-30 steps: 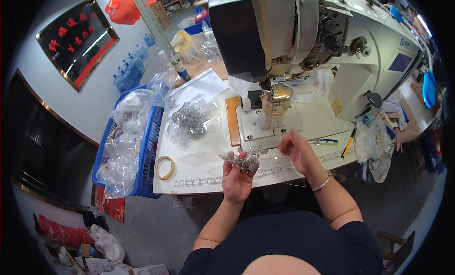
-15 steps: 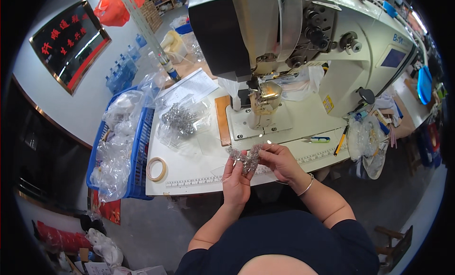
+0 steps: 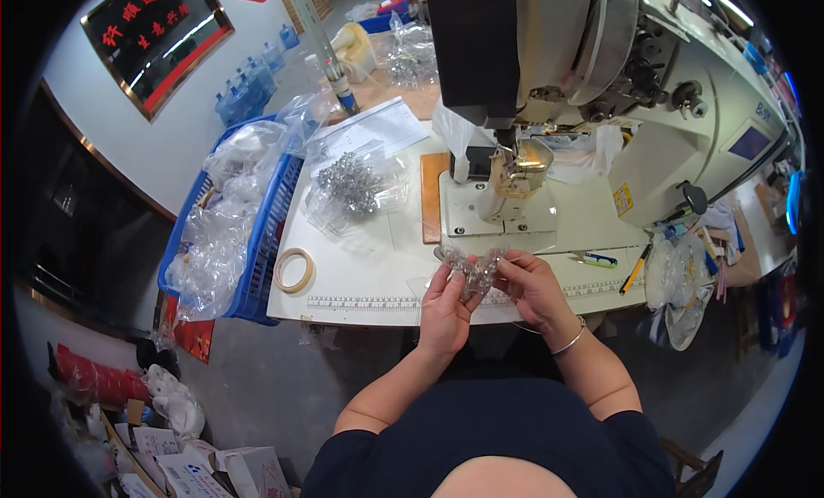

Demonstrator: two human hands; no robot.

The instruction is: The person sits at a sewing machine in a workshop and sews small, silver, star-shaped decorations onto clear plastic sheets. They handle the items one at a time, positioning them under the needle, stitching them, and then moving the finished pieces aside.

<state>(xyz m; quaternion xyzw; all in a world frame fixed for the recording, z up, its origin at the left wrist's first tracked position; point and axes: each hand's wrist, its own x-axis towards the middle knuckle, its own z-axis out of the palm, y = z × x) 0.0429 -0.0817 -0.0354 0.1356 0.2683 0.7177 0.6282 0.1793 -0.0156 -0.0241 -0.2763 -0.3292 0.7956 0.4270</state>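
Silvery beaded piece, held over the desk on the person's side of the sewing machine. The left hand has it in a closed grip, thumb against fingers; the right hand's grip pinches its other side. The step in hand looks like spreading or arranging it; the next move probably calls for light, steady pinching. Its long axis seems to run crosswise before the machine; which end leads, I cannot tell.
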